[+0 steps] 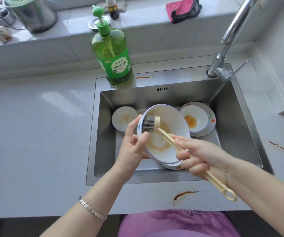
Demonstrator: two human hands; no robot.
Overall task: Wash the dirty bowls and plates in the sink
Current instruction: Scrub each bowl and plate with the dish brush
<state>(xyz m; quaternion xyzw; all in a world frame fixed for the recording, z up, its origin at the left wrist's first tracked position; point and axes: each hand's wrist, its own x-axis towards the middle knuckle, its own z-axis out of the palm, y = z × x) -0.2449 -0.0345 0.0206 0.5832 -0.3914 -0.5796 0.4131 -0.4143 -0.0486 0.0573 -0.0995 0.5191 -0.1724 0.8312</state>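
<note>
The left hand (134,142) grips the rim of a white, blue-edged bowl (170,134), thumb inside and fingers behind, and holds it tilted above the sink (232,117). The right hand (201,156) is curled round the long beige handle of a dish brush (168,139), whose dark bristles press against the bowl's inner wall just beside the left thumb. Brownish sauce smears the bowl's inside. Under it a flower-patterned plate (172,166) lies on the sink floor. To the left lies a small white plate (124,119) with a yellow stain; to the right a stained bowl (196,119) sits on another patterned plate (212,117). A green dish-soap bottle (113,55) stands at the sink's back left corner, and the tap (230,33) at its back right. A silver bracelet (91,209) circles the left wrist.
</note>
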